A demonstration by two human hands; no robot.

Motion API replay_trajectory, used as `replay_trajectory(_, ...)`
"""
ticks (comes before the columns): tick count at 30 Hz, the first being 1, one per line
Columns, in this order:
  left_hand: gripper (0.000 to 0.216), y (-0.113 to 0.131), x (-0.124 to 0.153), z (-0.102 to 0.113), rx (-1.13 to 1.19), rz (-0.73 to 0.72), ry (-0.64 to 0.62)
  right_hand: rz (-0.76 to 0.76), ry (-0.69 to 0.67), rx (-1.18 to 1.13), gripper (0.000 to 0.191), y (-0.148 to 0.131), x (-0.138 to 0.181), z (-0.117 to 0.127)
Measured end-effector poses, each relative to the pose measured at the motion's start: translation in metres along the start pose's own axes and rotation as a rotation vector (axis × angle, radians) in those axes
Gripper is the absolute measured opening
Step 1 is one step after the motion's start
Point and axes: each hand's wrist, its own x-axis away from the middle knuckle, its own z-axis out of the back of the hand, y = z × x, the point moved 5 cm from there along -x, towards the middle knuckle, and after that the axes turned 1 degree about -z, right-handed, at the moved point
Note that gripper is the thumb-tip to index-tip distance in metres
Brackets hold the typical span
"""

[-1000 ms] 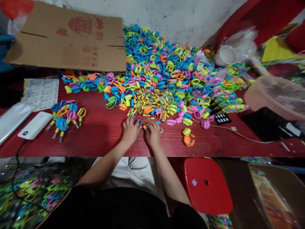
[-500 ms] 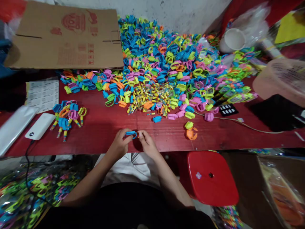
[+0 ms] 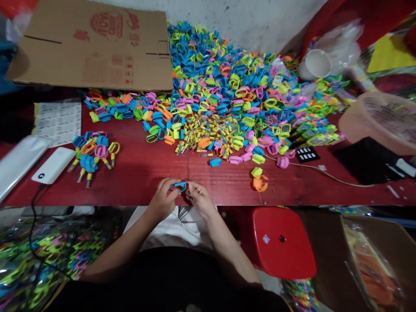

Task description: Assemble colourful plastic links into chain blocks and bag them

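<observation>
Near the table's front edge, my left hand (image 3: 165,197) is closed around a blue toy watch (image 3: 178,186), gripping the left side of its loop. My right hand (image 3: 199,197) pinches at the watch's right side; a speck of red and yellow shows at its fingertips, but most of what it holds is hidden. To the left lies a cluster of toy watches (image 3: 88,163) in several colours, with small yellow-banded tubes sticking out of them. Ahead of my hands is a heap of similar yellow-banded tubes (image 3: 208,130), in front of a large pile of plastic toy watches (image 3: 227,82).
A cardboard box (image 3: 97,47) stands at the back left, with a printed sheet (image 3: 58,123) and a white power bank (image 3: 53,165) nearer. An orange watch (image 3: 259,184) lies right of my hands. At the right are a pink basket (image 3: 357,119) and a red stool (image 3: 282,242).
The view has shifted slightly. The blue watch has turned a little between my hands, its loop now showing more openly, and my right fingers have curled in closer.
</observation>
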Motion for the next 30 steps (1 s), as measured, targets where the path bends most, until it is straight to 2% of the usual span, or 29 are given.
replay_trajectory(4, 0.043, -0.001, 0.002, 0.006, 0.010, -0.059, 0.021, 0.021, -0.028, 0.118, 0.072, -0.002, -0.001, 0.003)
replay_trajectory(9, 0.048, 0.007, 0.006, 0.005, -0.034, -0.142, 0.077, 0.209, 0.011, 0.415, 0.059, 0.000, -0.009, 0.001)
replay_trajectory(12, 0.040, -0.006, 0.004, 0.008, -0.092, -0.113, 0.088, 0.223, -0.034, 0.483, 0.054, 0.004, -0.019, -0.003)
replay_trajectory(14, 0.031, -0.036, 0.000, 0.027, -0.152, 0.002, 0.151, 0.277, -0.033, 0.550, 0.050, -0.004, -0.030, 0.004)
replay_trajectory(15, 0.026, -0.057, -0.001, 0.044, -0.199, 0.102, 0.199, 0.334, 0.012, 0.610, 0.047, -0.012, -0.037, 0.014)
replay_trajectory(18, 0.018, -0.128, 0.001, 0.106, -0.392, 0.564, 0.310, 0.526, 0.317, 0.847, 0.041, -0.040, -0.060, 0.057)
replay_trajectory(19, 0.022, -0.146, 0.002, 0.125, -0.451, 0.702, 0.330, 0.548, 0.417, 0.917, 0.041, -0.044, -0.069, 0.072)
replay_trajectory(20, 0.037, -0.158, 0.002, 0.139, -0.503, 0.803, 0.338, 0.556, 0.479, 0.988, 0.042, -0.045, -0.078, 0.084)
replay_trajectory(22, 0.061, -0.167, -0.008, 0.149, -0.567, 0.862, 0.326, 0.565, 0.533, 1.107, 0.050, -0.039, -0.093, 0.097)
replay_trajectory(24, 0.057, -0.165, -0.029, 0.130, -0.546, 0.753, 0.230, 0.576, 0.550, 1.182, 0.057, -0.029, -0.102, 0.100)
replay_trajectory(27, 0.032, -0.164, -0.067, 0.072, -0.413, 0.582, -0.023, 0.590, 0.586, 1.209, 0.049, -0.020, -0.104, 0.097)
replay_trajectory(30, 0.034, -0.180, -0.094, 0.025, -0.381, 0.624, -0.205, 0.599, 0.564, 1.199, 0.036, -0.020, -0.101, 0.094)
